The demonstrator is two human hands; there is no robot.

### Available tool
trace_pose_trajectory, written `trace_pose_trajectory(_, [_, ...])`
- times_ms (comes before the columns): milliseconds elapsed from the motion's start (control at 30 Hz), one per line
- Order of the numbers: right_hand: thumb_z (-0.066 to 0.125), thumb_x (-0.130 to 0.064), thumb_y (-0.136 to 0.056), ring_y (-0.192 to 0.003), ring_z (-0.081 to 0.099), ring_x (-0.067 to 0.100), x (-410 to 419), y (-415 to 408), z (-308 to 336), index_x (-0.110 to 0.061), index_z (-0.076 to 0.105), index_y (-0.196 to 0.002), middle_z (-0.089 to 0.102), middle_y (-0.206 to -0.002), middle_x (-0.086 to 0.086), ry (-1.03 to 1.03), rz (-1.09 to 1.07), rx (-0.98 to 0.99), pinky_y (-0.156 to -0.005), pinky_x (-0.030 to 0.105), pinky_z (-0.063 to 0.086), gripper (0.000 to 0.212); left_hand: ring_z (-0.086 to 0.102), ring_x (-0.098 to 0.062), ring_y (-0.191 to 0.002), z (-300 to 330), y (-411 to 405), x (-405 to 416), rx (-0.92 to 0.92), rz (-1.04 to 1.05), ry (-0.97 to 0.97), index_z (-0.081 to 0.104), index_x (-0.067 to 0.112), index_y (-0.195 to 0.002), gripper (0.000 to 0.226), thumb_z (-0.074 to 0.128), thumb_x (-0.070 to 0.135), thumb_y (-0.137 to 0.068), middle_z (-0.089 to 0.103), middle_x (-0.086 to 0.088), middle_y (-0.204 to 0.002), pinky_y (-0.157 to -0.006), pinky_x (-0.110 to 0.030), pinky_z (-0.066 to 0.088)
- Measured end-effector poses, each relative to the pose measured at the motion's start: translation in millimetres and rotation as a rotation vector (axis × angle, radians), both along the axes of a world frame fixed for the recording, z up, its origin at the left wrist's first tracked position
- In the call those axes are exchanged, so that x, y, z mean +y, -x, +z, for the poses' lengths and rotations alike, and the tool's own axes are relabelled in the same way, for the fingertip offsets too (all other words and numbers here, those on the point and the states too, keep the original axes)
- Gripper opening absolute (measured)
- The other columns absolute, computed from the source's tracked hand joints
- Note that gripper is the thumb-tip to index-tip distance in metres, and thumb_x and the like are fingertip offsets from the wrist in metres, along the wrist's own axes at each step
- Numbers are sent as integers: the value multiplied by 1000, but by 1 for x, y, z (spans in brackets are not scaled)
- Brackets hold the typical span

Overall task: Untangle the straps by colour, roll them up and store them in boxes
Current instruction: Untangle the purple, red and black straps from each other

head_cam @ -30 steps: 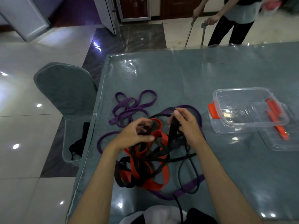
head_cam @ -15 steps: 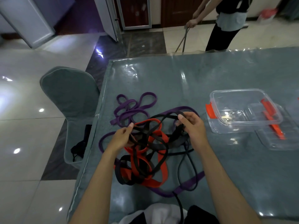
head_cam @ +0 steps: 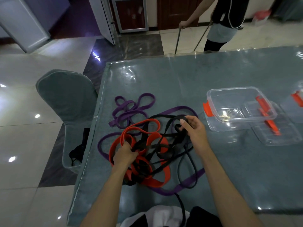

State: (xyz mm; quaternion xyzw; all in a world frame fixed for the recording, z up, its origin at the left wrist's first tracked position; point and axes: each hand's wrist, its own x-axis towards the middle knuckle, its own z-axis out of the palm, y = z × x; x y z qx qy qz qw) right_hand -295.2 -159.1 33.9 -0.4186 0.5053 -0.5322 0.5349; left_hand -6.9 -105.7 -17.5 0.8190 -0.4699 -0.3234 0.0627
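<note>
Straps in three colours lie knotted together on the near left part of the table (head_cam: 180, 82), which is covered in grey-green cloth under a clear sheet. Red strap (head_cam: 157, 181) loops through the middle of the heap, black strap (head_cam: 165, 116) crosses over and under it, and a long purple strap (head_cam: 180, 109) rings the whole heap. One black length runs off the near table edge toward the person's lap.

Left hand (head_cam: 125, 155) sits low in the tangle, fingers curled and gripping among the red and black loops; exactly which strap it holds cannot be told. Right hand (head_cam: 193, 128) is raised slightly above the heap, thumb and fingers pinching a black loop at its far end.

Separate purple bundle (head_cam: 131, 110) lies just beyond the heap, loosely folded, apart from both hands.

To the right, well apart from the straps, a clear plastic box (head_cam: 237, 108) with orange clasps stands open, holding no straps, resting partly on its clear lid (head_cam: 277, 133). Another clear box (head_cam: 297, 99) shows at the right edge, mostly cut off.

A chair (head_cam: 67, 102) in grey-green cover stands at the table's left side. Beyond the far edge a second person (head_cam: 224, 22) stands holding thin metal poles.
</note>
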Motion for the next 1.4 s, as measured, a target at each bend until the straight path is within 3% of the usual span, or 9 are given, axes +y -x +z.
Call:
trace_pose_trajectory(200, [80, -30, -93, -95, 74, 16, -9, -3, -4, -30, 72, -105, 79, -104, 0, -8, -32, -33, -91, 36, 63, 15, 66, -20, -76, 48, -4, -43, 260, 49, 204, 64, 16, -93, 20, 82, 20, -85, 71, -1, -78, -68, -30, 51])
trace_pose_trajectory(400, [79, 1, -92, -102, 73, 8, -20, -1, 7, -9, 70, -116, 77, -109, -2, 74, -17, 111, -95, 28, 58, 28, 66, -13, -68, 85, -3, -59, 318, -180, 205, 62, 22, -91, 19, 80, 24, -86, 76, -4, -79, -65, -28, 50])
trace_pose_trajectory(533, [78, -6, -94, -99, 69, -8, -23, 4, 10, -11, 74, -119, 76, -110, -11, 130, -70, 248, -89, 12, 53, 26, 68, -17, -79, 83, -5, -61, 297, -256, 170, 62, 23, -95, 15, 76, 21, -90, 73, -3, -89, -75, -36, 55])
trace_pose_trajectory(633, [75, -16, -99, -112, 68, -3, -24, 9, 8, -16, 74, -129, 75, -121, -8, 142, -77, 334, -98, 17, 54, 30, 71, -26, -89, 79, -5, -63, 311, -218, 198, 60, 23, -95, 7, 67, 22, -97, 74, -5, -93, -84, -45, 57])
trace_pose_trajectory(833, [68, -23, -104, -119, 70, 5, -28, 12, 4, -27, 71, -134, 75, -128, -9, 115, -69, 279, -102, 23, 56, 31, 61, -11, -87, 78, -6, -70, 273, -133, 299, 46, 29, -103, 11, 52, 35, -109, 62, 5, -99, -73, -31, 44])
trace_pose_trajectory(1033, [68, -14, -104, -94, 75, 9, -30, 7, 4, -35, 74, -124, 79, -120, -3, 101, 19, 184, -76, 17, 59, 30, 69, -16, -94, 75, -1, -70, 184, -116, 302, 59, 17, -106, 28, 49, 43, -111, 75, 6, -92, -68, -23, 44])
trace_pose_trajectory(1133, [66, -7, -104, -106, 74, 17, -31, 5, 2, -30, 73, -123, 78, -119, -1, 114, 80, 146, -79, 23, 61, 31, 68, -23, -87, 77, 2, -70, 149, -131, 372, 63, 13, -93, 42, 48, 48, -110, 72, -3, -88, -77, -39, 52])
trace_pose_trajectory(1233, [65, -8, -104, -110, 73, 16, -31, 6, 2, -32, 73, -124, 77, -120, -4, 146, 116, 129, -81, 25, 62, 32, 62, -18, -75, 82, 6, -71, 144, -105, 394, 56, 19, -79, 50, 50, 62, -104, 64, 2, -77, -66, -34, 44])
trace_pose_trajectory(1400, [67, -18, -100, -104, 72, 12, -30, 7, 10, -44, 75, -122, 77, -120, -5, 180, 175, 131, -81, 25, 62, 36, 77, -14, -67, 92, 23, -74, 302, 16, 401, 60, 18, -93, 54, 60, 72, -94, 78, 0, -71, -72, -41, 63])
